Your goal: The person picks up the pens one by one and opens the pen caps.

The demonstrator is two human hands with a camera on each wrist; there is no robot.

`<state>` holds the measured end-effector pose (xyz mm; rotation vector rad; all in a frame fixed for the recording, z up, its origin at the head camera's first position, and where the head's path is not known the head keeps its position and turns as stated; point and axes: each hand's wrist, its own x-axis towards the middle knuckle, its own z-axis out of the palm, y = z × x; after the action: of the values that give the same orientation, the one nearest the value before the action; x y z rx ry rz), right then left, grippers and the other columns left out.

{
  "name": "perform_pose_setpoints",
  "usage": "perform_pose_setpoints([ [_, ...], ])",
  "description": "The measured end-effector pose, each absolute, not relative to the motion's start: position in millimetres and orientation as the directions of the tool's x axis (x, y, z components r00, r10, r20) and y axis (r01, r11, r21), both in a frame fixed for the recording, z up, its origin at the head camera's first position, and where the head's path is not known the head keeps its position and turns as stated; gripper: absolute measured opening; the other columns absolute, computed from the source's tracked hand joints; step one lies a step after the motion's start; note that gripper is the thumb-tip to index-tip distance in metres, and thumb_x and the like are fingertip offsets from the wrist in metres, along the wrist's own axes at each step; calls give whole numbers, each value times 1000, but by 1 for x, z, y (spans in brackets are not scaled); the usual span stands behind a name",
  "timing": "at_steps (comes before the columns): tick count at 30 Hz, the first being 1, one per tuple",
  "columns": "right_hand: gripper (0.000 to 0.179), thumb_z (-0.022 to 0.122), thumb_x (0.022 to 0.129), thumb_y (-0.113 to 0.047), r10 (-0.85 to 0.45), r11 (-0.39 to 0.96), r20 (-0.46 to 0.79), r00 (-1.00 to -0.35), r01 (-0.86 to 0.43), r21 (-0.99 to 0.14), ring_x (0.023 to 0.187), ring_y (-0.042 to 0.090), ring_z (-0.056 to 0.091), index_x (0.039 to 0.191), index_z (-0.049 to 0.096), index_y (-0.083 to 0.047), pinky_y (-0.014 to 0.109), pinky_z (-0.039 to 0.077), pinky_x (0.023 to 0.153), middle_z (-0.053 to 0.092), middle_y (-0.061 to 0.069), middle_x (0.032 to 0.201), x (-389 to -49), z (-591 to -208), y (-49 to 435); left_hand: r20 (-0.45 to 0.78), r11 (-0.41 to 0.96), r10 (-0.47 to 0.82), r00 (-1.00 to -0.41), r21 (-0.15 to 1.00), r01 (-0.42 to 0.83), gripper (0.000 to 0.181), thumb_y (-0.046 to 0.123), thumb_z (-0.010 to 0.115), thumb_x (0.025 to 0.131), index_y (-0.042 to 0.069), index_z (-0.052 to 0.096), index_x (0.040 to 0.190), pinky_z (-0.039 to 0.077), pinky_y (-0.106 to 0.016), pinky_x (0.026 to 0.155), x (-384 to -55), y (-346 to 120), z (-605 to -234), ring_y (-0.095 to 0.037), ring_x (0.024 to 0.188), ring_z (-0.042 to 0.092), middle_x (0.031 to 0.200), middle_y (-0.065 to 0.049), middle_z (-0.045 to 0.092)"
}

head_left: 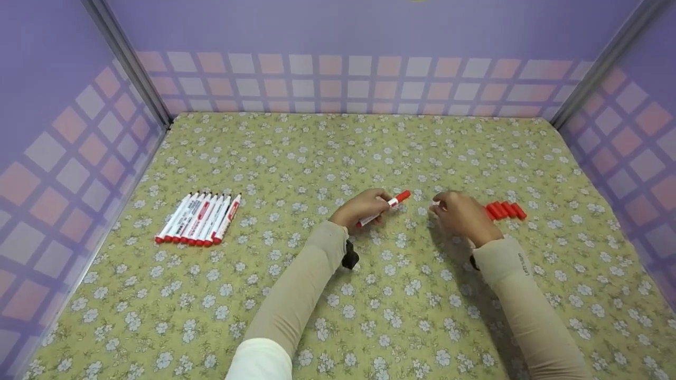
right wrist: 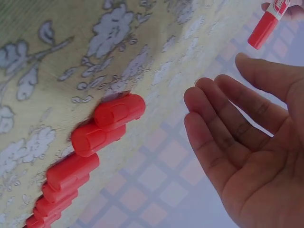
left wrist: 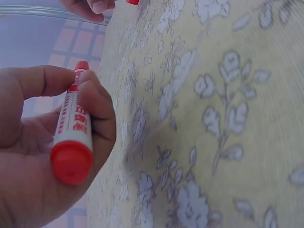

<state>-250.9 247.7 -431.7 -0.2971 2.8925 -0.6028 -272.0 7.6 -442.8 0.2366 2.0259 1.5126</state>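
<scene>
My left hand [head_left: 364,207] pinches a white marker [left wrist: 75,116] between thumb and fingers, its red cap [head_left: 403,196] pointing up and to the right. The marker's red end plug [left wrist: 71,162] faces the left wrist camera. To the right, my right hand [head_left: 460,214] is held over the cloth with nothing in its grasp; in the right wrist view its fingers [right wrist: 228,128] are loosely bent, the thumb apart from them. Beside that hand lies a row of several loose red caps [right wrist: 118,112], partly hidden by it in the head view.
At the left, several uncapped white markers [head_left: 198,219] lie side by side, red ends toward me. A flowered yellow-green cloth [head_left: 317,153] covers the table. Purple panels with a checked band [head_left: 359,84] enclose the back and both sides.
</scene>
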Motion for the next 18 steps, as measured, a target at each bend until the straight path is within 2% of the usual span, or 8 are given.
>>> perform_pose_setpoints([
  [3, 39, 57, 97, -19, -285, 886, -74, -956, -233, -401, 106, 37, 62, 129, 58, 3, 51, 51, 85, 60, 24, 122, -251, -431, 244, -305, 370, 489, -817, 921, -122, 27, 16, 51, 98, 8, 59, 122, 37, -34, 58, -271, 2, -441, -16, 59, 42, 94, -19, 60],
  [6, 41, 60, 96, -17, -345, 867, -26, -938, -308, -391, 108, 39, 61, 130, 56, 5, 51, 52, 85, 59, 26, 124, -249, -429, 239, -232, 436, 506, -831, 900, 14, 28, 23, 53, 99, 9, 63, 121, 35, -32, 56, -271, -4, -439, -14, 56, 38, 97, -19, 62],
  [10, 45, 62, 94, -19, -389, 855, 0, -921, -361, -373, 113, 40, 59, 132, 55, 4, 51, 51, 88, 57, 26, 127, -247, -424, 231, -151, 529, 516, -843, 830, 175, 29, 27, 55, 98, 12, 68, 119, 37, -27, 57, -271, -9, -433, -11, 61, 43, 104, -13, 67],
  [18, 46, 65, 93, -22, -502, 805, 59, -863, -491, -334, 112, 36, 62, 132, 56, 2, 48, 51, 90, 60, 22, 127, -241, -416, 217, -106, 607, 510, -854, 748, 269, 29, 32, 60, 95, 19, 71, 118, 40, -27, 59, -267, -14, -425, -11, 61, 48, 104, -2, 70],
])
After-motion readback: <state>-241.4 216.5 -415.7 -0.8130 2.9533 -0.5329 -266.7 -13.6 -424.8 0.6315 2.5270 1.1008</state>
